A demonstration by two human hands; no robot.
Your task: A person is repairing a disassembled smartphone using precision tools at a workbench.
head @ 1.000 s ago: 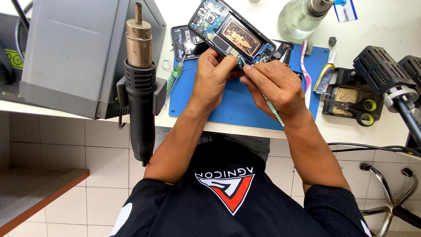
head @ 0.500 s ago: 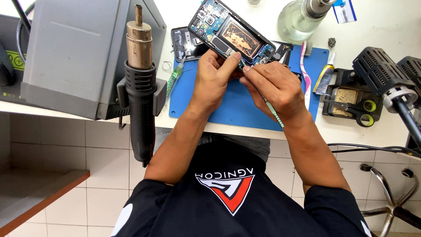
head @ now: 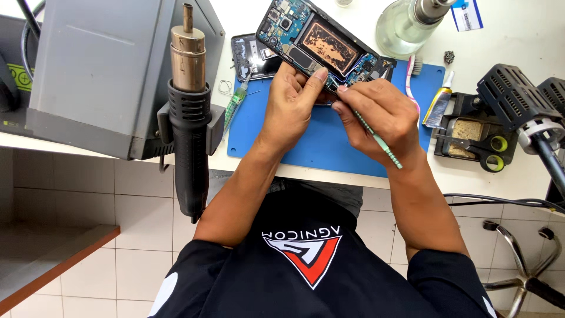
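**Both hands on the opened phone, at the far edge of the blue mat**

Nearest you, your forearms run up from the desk's near edge and meet over the blue mat (head: 318, 144). Your right hand (head: 376, 118) is closed in a pinch on a thin green-handled tool (head: 379, 141); its handle slants back toward your wrist and the near right, and its tip end goes up to the phone's near edge (the tip itself is hidden by your fingers). Your left hand (head: 291, 103) is curled, its thumb (head: 315, 79) pressed against the same near edge of the opened phone (head: 318, 41), fingers tucked under it.

Against half a second ago, little differs: both hands sit where they were, the phone keeps its tilt, and the tool keeps its slant.

The phone lies back-open at the mat's far edge, its long axis running diagonally from the far left to the near right. The camera end points far left, and the copper-coloured panel faces up in the middle.

Left of your hands, a black hot-air wand (head: 189, 118) hangs nozzle-up on the side of the grey station (head: 100, 65), at the desk's left edge. A green tool (head: 234, 103) lies just off the mat's left edge, with a dark phone part (head: 250, 56) beyond it. On the right, a pink toothbrush (head: 410, 76) lies on the mat's right side, a small tube (head: 438, 106) just beside that, then a black soldering stand (head: 474, 132). A glass bottle (head: 406, 26) stands at the far edge.
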